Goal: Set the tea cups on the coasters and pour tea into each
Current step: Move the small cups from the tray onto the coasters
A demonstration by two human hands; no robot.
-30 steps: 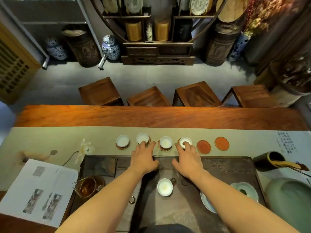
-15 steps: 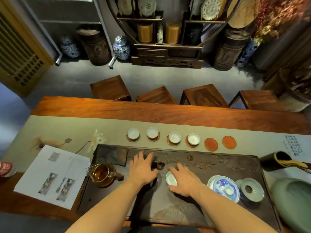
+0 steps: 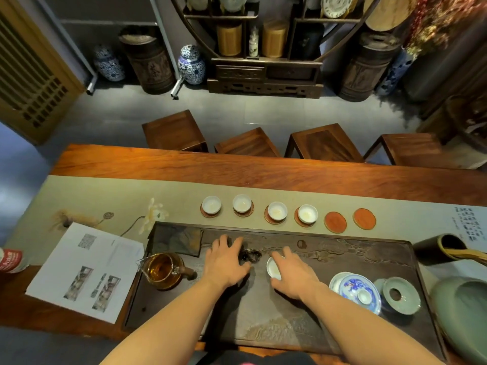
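Four white tea cups stand on round coasters in a row on the grey runner, from the leftmost cup (image 3: 211, 205) to the rightmost cup (image 3: 307, 214). To their right lie two bare orange coasters (image 3: 335, 222) (image 3: 364, 218). A fifth white cup (image 3: 273, 267) sits on the dark tea tray (image 3: 342, 259). My right hand (image 3: 293, 276) curls around this cup, thumb near me and fingers on its far side. My left hand (image 3: 226, 262) lies flat on the tray with fingers spread, beside a small dark figurine (image 3: 251, 255). A glass pitcher of amber tea (image 3: 163, 271) stands at the tray's left end.
A blue-and-white lidded gaiwan (image 3: 359, 292) and a celadon strainer (image 3: 400, 295) sit on the tray's right side. A large green vessel (image 3: 463, 306) and a dark holder with tools (image 3: 442, 248) are further right. Printed sheets (image 3: 87, 270) lie left of the tray. Stools stand behind the table.
Both hands drew back from the row of cups to the tray. My right hand settled around the cup on the tray and my left came down beside the figurine.
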